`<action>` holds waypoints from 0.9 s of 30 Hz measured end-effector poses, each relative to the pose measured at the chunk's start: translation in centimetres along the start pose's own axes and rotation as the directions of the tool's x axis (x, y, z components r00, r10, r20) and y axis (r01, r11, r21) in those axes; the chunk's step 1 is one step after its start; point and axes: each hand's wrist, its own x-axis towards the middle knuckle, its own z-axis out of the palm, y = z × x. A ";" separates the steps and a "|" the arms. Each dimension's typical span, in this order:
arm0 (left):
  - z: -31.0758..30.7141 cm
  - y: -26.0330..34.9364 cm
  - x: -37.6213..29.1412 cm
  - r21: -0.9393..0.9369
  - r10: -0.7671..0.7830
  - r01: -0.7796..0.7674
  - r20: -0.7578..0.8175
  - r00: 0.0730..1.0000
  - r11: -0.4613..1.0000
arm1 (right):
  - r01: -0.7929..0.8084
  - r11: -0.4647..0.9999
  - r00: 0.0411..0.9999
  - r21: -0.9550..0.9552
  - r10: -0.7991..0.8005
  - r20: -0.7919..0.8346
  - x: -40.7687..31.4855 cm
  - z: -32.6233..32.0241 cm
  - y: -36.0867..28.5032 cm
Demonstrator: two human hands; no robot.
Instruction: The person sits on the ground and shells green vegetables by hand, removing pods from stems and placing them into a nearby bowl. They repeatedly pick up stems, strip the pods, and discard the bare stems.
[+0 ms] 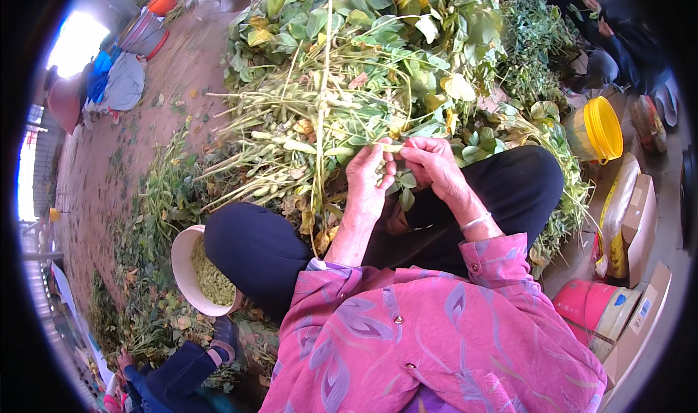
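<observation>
In front of my chest, my left hand (368,177) pinches one end of a green bean pod (389,147) between thumb and forefinger. A few pale green beans seem to lie in its curled fingers. My right hand (436,165) grips the pod's other end. Both hands are above a heap of cut bean plants (305,105) with pods, stems and yellowing leaves. A long dry stalk (323,86) rises upright just left of my hands. Beside my left knee, partly hidden by it, is a white bucket (182,271) holding shelled green beans (210,276).
At right are a yellow-rimmed bucket (602,129), a cardboard box (642,222) and a red-and-white bucket (586,309). One person (621,47) sits at upper right, another (174,377) at lower left. Leaf litter covers parts of the dirt floor (98,195); tubs (143,34) stand far left.
</observation>
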 end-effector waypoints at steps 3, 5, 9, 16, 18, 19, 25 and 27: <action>-0.5 0.2 0.2 -0.018 -0.029 0.029 -0.029 0.999 0.999 | -0.145 0.972 0.988 0.184 0.134 0.073 -0.2 0.4 0.2; -0.3 0.1 0.3 -0.024 -0.023 0.023 -0.005 1.000 0.999 | -0.180 0.956 0.982 0.231 0.161 0.099 -0.6 0.5 0.2; -0.6 0.3 0.3 0.092 0.011 -0.019 0.086 0.996 0.996 | -0.173 0.944 0.980 0.280 0.137 0.143 -0.7 0.7 0.7; -0.7 -0.5 0.5 0.137 0.098 -0.090 -0.049 0.994 0.987 | 0.098 0.972 0.992 -0.214 -0.078 0.098 -2.0 1.1 1.2; -1.4 -0.5 0.5 0.184 0.127 -0.113 -0.071 0.989 0.976 | 0.149 0.939 0.985 -0.310 -0.112 0.133 -1.8 1.0 1.9; -1.4 -0.2 0.5 0.172 0.096 -0.073 -0.131 0.987 0.982 | 0.177 0.925 0.979 -0.336 -0.131 0.155 -1.5 1.0 2.1; -1.1 -1.0 0.6 0.174 0.146 -0.118 -0.156 0.977 0.978 | 0.060 0.971 0.994 -0.232 -0.037 0.104 -1.7 0.9 1.4; -0.9 -1.0 0.6 0.173 0.161 -0.124 -0.220 0.962 0.977 | 0.006 0.975 0.996 -0.224 0.013 0.086 -2.0 1.4 0.7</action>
